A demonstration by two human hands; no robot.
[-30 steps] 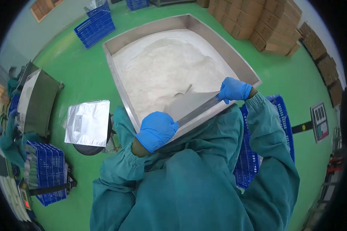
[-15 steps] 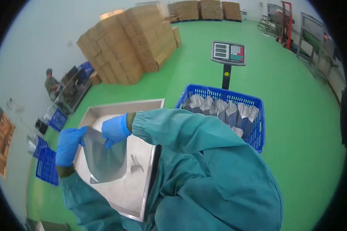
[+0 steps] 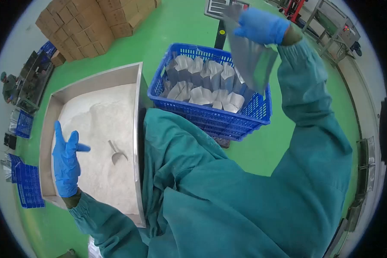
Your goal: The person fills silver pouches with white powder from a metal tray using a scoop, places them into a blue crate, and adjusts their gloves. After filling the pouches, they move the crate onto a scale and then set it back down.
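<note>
My right hand (image 3: 262, 26), in a blue glove, is closed on the top of a silvery, partly see-through bag (image 3: 251, 60), which hangs over the right end of a blue crate (image 3: 202, 114). Inside the crate stand several silver bags (image 3: 202, 95) in rows. My left hand (image 3: 66, 161), also gloved in blue, has its fingers apart and holds nothing above the left side of a metal tray (image 3: 138, 107). White powder (image 3: 99, 172) fills the tray bottom, and a small metal scoop (image 3: 118, 157) lies on it.
Behind the crate is a scale display (image 3: 214, 8) on a black post. Stacked cartons (image 3: 79, 30) stand at the back left. Blue crates (image 3: 29, 185) sit on the floor at the left. A distant person (image 3: 8, 87) is beside a metal table.
My right hand has moved from over the tray to above the crate with the bag. My left hand has let go of the bag and opened. The view has shifted right and down.
</note>
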